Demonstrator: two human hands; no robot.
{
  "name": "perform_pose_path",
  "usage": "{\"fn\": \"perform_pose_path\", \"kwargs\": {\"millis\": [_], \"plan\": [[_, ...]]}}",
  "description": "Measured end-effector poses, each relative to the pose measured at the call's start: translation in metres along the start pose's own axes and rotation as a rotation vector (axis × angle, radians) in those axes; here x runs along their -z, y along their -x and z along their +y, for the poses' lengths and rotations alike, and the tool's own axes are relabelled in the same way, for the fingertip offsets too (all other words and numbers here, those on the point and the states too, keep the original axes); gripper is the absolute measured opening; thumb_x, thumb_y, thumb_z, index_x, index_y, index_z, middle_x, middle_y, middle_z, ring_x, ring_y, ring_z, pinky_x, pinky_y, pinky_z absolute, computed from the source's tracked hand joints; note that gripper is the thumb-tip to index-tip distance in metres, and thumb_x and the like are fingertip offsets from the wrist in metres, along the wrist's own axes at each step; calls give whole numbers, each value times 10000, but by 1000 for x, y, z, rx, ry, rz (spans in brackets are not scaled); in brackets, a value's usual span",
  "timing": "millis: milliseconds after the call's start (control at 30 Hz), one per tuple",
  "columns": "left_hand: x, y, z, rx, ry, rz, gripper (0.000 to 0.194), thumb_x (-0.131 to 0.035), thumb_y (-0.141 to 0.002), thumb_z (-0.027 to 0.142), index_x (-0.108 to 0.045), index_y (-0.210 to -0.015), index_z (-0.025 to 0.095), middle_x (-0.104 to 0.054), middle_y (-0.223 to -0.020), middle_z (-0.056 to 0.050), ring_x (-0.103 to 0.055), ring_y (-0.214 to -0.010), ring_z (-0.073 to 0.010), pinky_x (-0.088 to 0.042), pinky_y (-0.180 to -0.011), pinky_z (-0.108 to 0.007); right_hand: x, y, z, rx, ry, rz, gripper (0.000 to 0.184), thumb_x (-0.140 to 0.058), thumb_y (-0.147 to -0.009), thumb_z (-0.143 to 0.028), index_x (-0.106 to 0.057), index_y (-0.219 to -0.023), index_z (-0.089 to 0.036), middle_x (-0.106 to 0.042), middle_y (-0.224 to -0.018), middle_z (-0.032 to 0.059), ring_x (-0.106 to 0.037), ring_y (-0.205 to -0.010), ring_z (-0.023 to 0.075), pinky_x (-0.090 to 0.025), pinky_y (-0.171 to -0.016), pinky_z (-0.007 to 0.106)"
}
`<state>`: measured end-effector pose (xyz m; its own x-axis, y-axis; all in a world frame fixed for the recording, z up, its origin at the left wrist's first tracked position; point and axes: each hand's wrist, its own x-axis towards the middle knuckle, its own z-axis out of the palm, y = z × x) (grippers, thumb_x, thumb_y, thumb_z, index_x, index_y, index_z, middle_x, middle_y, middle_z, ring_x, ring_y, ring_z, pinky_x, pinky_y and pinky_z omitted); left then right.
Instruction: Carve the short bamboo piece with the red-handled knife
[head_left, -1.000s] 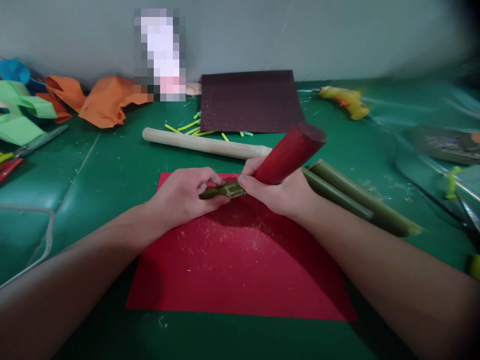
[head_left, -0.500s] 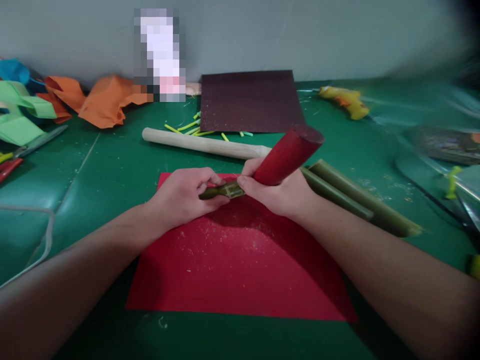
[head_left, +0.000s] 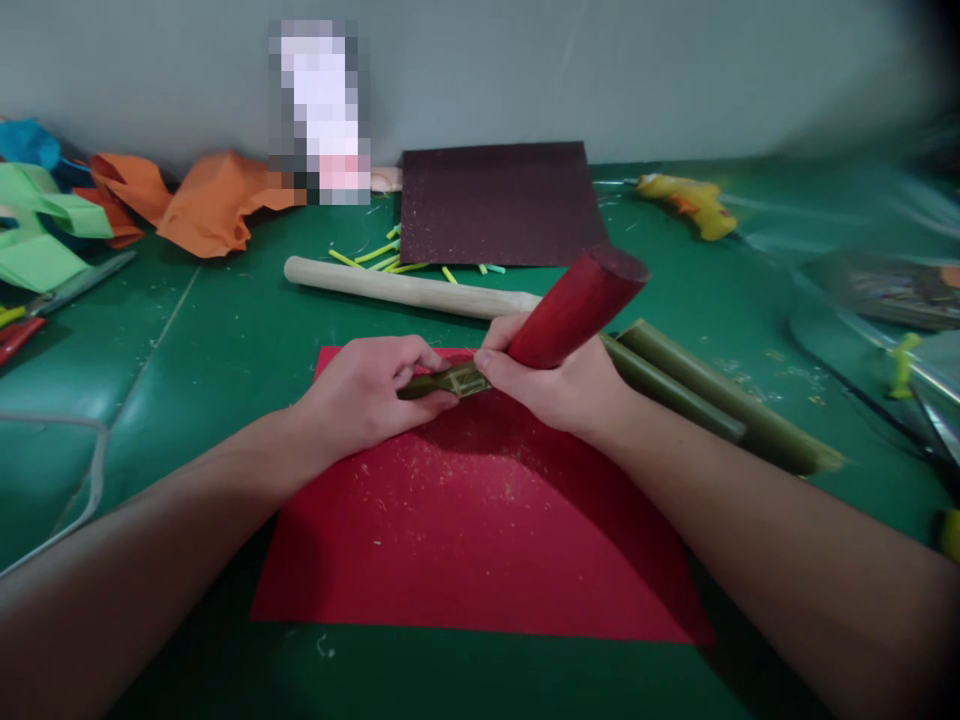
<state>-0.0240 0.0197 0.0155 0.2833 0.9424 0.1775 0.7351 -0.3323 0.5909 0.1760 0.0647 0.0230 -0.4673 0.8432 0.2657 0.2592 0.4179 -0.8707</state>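
My left hand (head_left: 367, 395) is closed around a green bamboo piece (head_left: 466, 380) with a pale cut-out patch on its upper side. In my right hand (head_left: 559, 385) is a tool with a thick red wooden handle (head_left: 577, 305), leaning up to the right. The tool's working end is hidden by my fingers at the bamboo's right end. Both hands are above a red sheet (head_left: 480, 560) strewn with fine pale shavings.
Behind my hands lies a pale wooden rod (head_left: 405, 288). Green bamboo lengths (head_left: 720, 395) are to the right. Further back are a dark sheet (head_left: 499, 205), a yellow glue gun (head_left: 690, 205) and crumpled orange paper (head_left: 210, 205). Red-handled scissors (head_left: 22, 335) sit at the left edge.
The red handle has shifted very slightly at its top end. Both hands and the bamboo piece stay in nearly the same place.
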Motion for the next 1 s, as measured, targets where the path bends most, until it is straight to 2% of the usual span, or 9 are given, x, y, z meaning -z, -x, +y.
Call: {"fn": "perform_pose_path", "kwargs": {"millis": [767, 1000], "plan": [[0, 0, 1, -12, 13, 2, 217, -738, -790, 381, -690, -846, 177, -315, -512, 94, -312, -475, -74, -263, -480, -228, 1, 0, 2, 38, -1, -24, 256, -600, -743, -171, -458, -533, -208, -478, -524, -32, -431, -509, 88, -335, -480, 257], [-1, 0, 1, -3, 15, -6, 232, -742, -787, 391, -693, -857, 176, -337, -514, 91, -315, -474, -76, -263, -480, -234, 1, 0, 1, -1, 14, -34, 265, -614, -730, -138, -453, -533, -210, -477, -526, -22, -445, -518, 95, -354, -484, 261]]}}
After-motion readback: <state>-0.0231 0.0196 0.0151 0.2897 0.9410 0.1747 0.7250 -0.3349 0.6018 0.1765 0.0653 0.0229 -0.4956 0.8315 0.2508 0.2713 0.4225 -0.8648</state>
